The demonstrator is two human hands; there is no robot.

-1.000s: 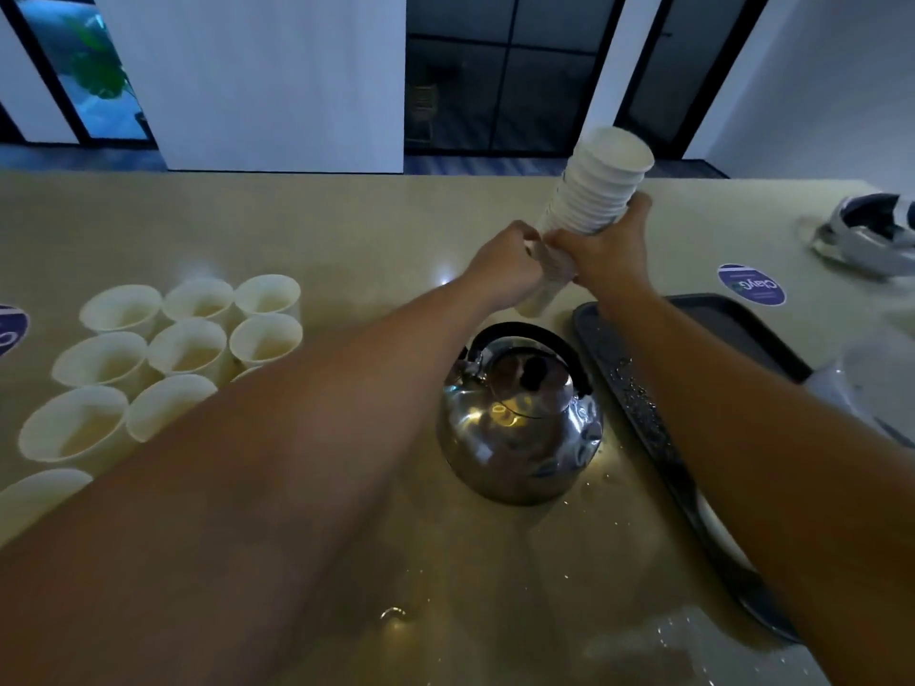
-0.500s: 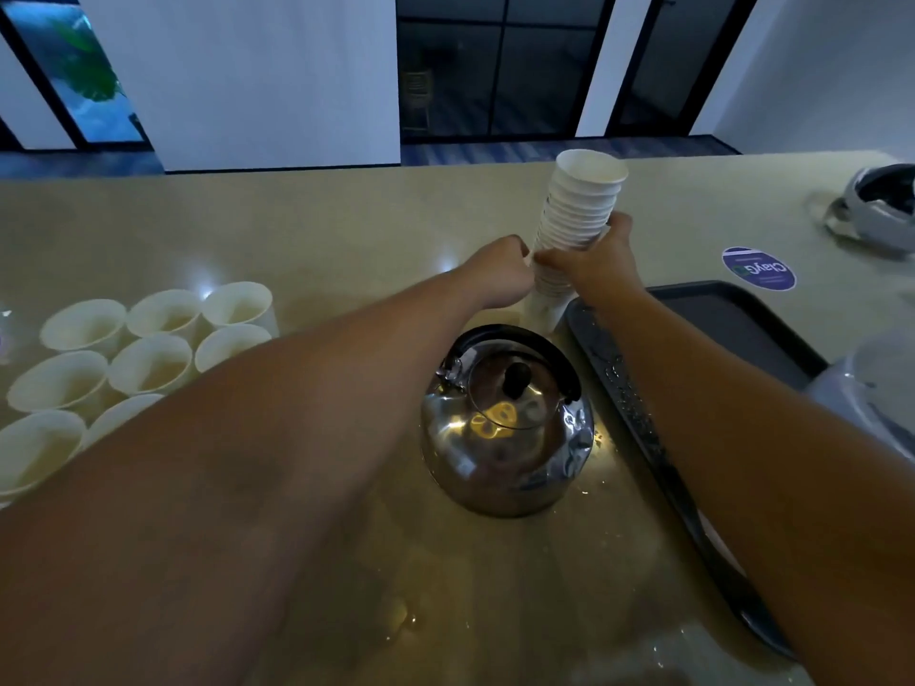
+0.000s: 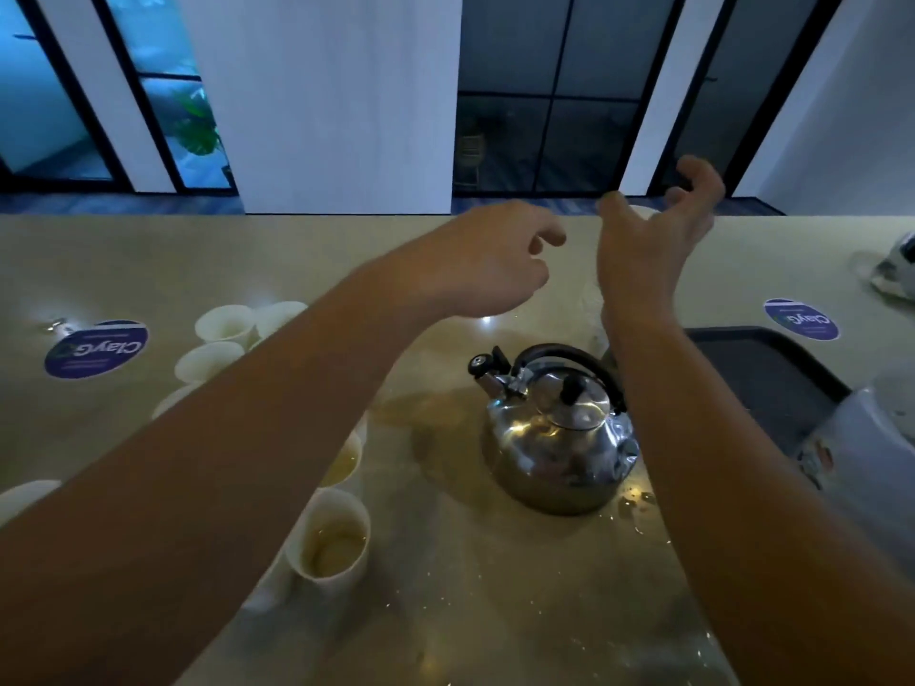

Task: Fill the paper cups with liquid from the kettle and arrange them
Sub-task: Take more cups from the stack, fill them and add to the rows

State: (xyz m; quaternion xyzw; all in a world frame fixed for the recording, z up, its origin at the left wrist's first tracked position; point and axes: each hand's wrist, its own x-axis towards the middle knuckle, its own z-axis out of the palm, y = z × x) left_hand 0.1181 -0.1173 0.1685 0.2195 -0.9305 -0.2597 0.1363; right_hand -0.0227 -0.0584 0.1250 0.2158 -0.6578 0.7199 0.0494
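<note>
1. Wet tan counter (image 3: pixel 148 259), with dark windows behind.
2. Left hand (image 3: pixel 487 269) and right hand (image 3: pixel 648 240) hang up high, fingers loosely bent, holding nothing.
3. Kettle (image 3: pixel 559 433) sits below them, easy to grab.
4. Filled paper cups (image 3: pixel 329 539) wait together on the left, out of the way.

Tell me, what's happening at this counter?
A person is serving drinks into paper cups. Right now both hands are raised over the counter holding nothing: the left hand and right hand hang loosely curled. The steel kettle sits untouched below them, lid on. Several paper cups stand to the left, some with liquid. A dark tray lies right.
</note>
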